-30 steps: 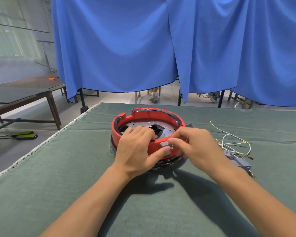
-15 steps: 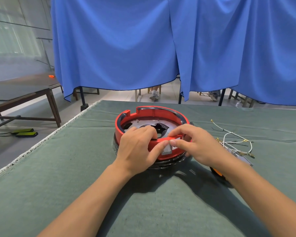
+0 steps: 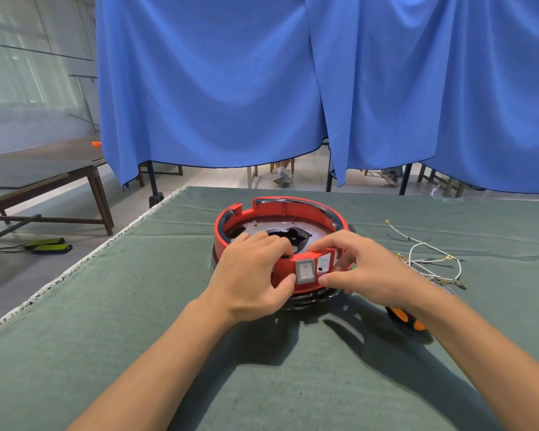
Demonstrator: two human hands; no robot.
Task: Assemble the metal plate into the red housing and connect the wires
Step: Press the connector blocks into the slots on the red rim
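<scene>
1. Green-covered table (image 3: 137,306): used as the work surface; the assembly is set near its middle, toward 12 o'clock from the wearer, within reach of both arms.
2. Red housing (image 3: 280,209): an open ring, sat flat on the cloth. It is gripped at its near wall, probably so it cannot turn while parts are fitted.
3. Metal plate (image 3: 316,233): seen lying inside the ring, already seated or nearly so; a dark opening shows at its centre.
4. Left hand (image 3: 249,275): closed over the near rim at 7 o'clock, fingers hooked inside, thumb pressed on the outer wall. Judged a steadying hold.
5. Right hand (image 3: 364,272): curled round the rim at 5 o'clock, fingers over the top edge, thumb under the switch (image 3: 305,271).
6. Wires (image 3: 423,259): left loose on the cloth at 3 o'clock of the housing, well apart, not yet connected.
7. Orange-and-black tool (image 3: 402,317): partly hidden behind the right wrist; kind cannot be told.
</scene>
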